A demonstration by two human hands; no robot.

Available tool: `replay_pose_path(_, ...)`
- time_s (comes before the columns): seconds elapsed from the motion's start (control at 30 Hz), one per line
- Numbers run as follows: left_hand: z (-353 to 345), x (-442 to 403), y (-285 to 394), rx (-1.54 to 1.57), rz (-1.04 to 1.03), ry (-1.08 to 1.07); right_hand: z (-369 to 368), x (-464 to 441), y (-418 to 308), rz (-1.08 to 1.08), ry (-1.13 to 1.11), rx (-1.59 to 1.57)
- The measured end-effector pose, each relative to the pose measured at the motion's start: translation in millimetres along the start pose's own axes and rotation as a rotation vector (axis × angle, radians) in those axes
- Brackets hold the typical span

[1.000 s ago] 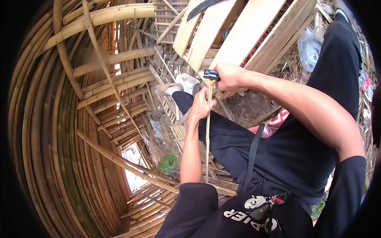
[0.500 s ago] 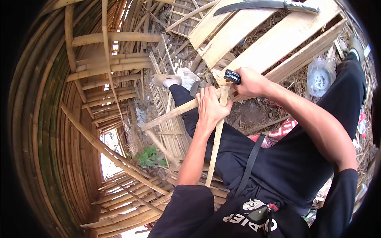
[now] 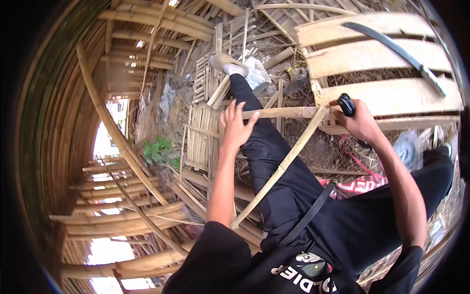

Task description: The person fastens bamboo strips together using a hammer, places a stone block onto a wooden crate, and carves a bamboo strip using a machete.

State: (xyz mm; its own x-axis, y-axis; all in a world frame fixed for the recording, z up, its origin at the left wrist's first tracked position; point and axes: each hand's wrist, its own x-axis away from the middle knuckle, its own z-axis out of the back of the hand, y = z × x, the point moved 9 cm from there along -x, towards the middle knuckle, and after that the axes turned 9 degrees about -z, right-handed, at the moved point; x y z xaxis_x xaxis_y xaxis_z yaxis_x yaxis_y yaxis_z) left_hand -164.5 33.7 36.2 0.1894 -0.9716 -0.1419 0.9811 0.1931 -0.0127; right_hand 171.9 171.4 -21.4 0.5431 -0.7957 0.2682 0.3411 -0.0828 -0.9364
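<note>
Two bamboo strips meet at a corner beside the slatted wooden pallet. One strip (image 3: 281, 112) runs level to the left, and the other strip (image 3: 279, 171) slants down across my leg. My left hand (image 3: 237, 123) is at the far end of the level strip, fingers spread, not wrapped round it. Near the corner, my right hand (image 3: 360, 120) is closed round a black-handled tool (image 3: 346, 105); the tool's working end is hard to make out. The pallet (image 3: 372, 58) lies just beyond my right hand.
A long curved blade with a handle (image 3: 387, 43) rests on the pallet. Bamboo walls (image 3: 54, 147) rise on the left. Bamboo slats (image 3: 201, 137), a green plant (image 3: 159, 151), a pale stone-like lump (image 3: 256, 73) and a clear plastic bag (image 3: 409, 149) are on the ground.
The view has turned, bringing more of the pallet and blade in. My left hand has moved away from the corner along the level strip, and its fingers have spread. My right hand still holds the tool.
</note>
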Motion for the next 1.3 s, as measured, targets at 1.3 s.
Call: replay_pose_path(1.3,11.6,-134.0,184.2,-0.072,-1.101,0.034,-7.2,2.3,5.5,-0.300,-0.003,-0.029)
